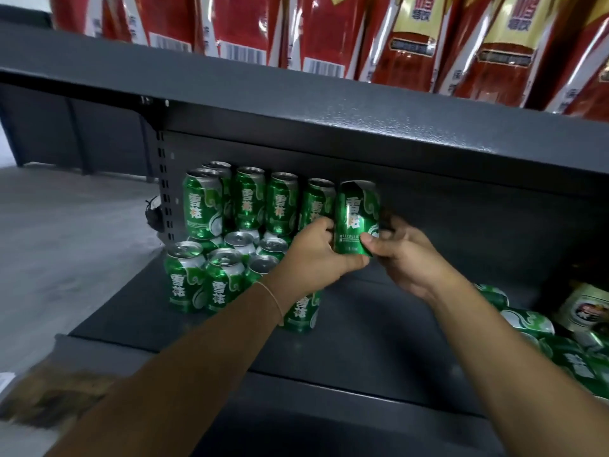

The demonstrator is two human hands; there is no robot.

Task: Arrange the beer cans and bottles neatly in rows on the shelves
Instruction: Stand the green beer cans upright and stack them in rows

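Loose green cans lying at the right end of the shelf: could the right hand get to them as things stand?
Probably yes, once freed. The right hand now holds the upright green can together with the left hand. The loose cans lie just to its right on the shelf, with nothing between.

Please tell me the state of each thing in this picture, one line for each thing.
left hand: grips the held can from its left side
right hand: pinches the held can low on its right side
held can: upright, level with the upper tier
stacked cans: upright, in two tiers
loose cans: lying on their sides, unsorted
shelf: partly filled
red packages: standing on the upper shelf
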